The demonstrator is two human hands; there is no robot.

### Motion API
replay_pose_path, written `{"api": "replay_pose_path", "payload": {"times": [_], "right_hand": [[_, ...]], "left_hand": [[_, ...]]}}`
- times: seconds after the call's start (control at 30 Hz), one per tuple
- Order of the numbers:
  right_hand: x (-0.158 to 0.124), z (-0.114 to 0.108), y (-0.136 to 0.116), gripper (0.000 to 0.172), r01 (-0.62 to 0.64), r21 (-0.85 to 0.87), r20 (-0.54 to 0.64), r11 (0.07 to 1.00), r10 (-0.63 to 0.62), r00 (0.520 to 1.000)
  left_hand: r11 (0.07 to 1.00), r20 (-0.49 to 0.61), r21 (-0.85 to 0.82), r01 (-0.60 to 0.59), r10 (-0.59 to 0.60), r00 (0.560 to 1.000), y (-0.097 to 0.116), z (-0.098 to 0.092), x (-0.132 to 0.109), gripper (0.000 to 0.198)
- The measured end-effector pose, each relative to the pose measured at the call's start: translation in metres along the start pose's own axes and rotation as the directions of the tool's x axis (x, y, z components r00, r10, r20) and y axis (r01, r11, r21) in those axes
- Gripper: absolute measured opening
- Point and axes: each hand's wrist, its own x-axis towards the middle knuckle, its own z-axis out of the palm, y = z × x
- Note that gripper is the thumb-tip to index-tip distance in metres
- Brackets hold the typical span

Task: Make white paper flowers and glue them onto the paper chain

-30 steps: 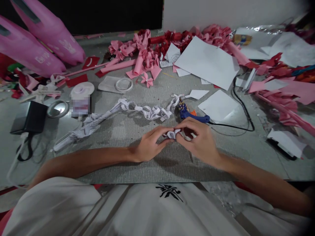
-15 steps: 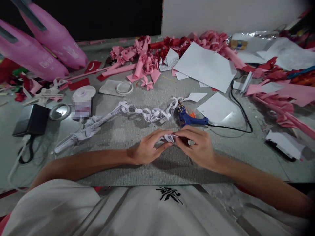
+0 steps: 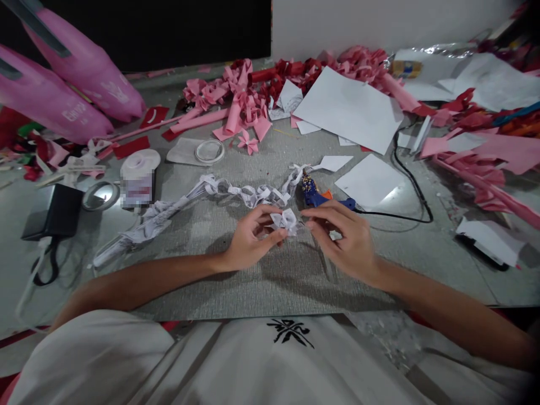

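Between the thumb and fingers of my left hand [image 3: 250, 241] is a small white paper flower [image 3: 286, 221], its folded petals facing up. My right hand [image 3: 346, 239] is just right of the flower, its thumb and index fingertips slightly apart and nothing visible between them. Behind my right fingers lies a blue glue gun [image 3: 312, 196] with an orange trigger, partly covered by that hand. Beyond my left hand, a chain of white paper loops [image 3: 257, 195] runs left into a bundle of white paper strips [image 3: 152, 225].
White paper sheets [image 3: 350, 109] lie at the back right, before a heap of pink and red paper pieces [image 3: 248, 93]. A black cord [image 3: 415, 183] curves from the glue gun. At left are pink bottles [image 3: 71, 115], a black adapter [image 3: 54, 211] and a tape roll [image 3: 100, 196].
My right fingers have come off the paper flower and moved slightly right. The flower, still in my left hand, now shows its petals more openly and sits a little higher.
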Motion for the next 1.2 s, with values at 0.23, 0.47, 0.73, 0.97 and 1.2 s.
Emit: {"api": "replay_pose_path", "payload": {"times": [0.23,0.47,0.73,0.97,1.2], "right_hand": [[-0.004,0.005,0.006,0.03,-0.306,0.279,0.192,0.91,0.26,0.946],[0.003,0.006,0.008,0.018,-0.506,0.503,0.266,0.701,0.431,0.862],[0.004,0.005,0.016,0.018,-0.485,0.494,0.213,0.722,0.44,0.872],[0.023,-0.029,0.017,0.01,-0.447,0.331,0.019,0.831,0.467,0.884],[0.024,-0.032,0.017,0.019,-0.34,0.039,0.527,0.939,0.27,0.806]], "left_hand": [[0.992,0.029,-0.081,0.096,-0.094,0.995,0.003,-0.001,0.006,0.043],[0.997,0.084,-0.005,0.082,-0.081,0.993,0.006,-0.001,0.007,0.048],[0.997,0.074,-0.007,0.072,-0.071,0.995,0.003,0.003,0.001,0.046],[0.971,-0.103,0.234,0.049,-0.026,0.994,0.055,-0.018,0.025,0.031],[0.419,0.169,0.885,-0.201,0.114,0.979,0.07,-0.052,0.054,0.033]]}}
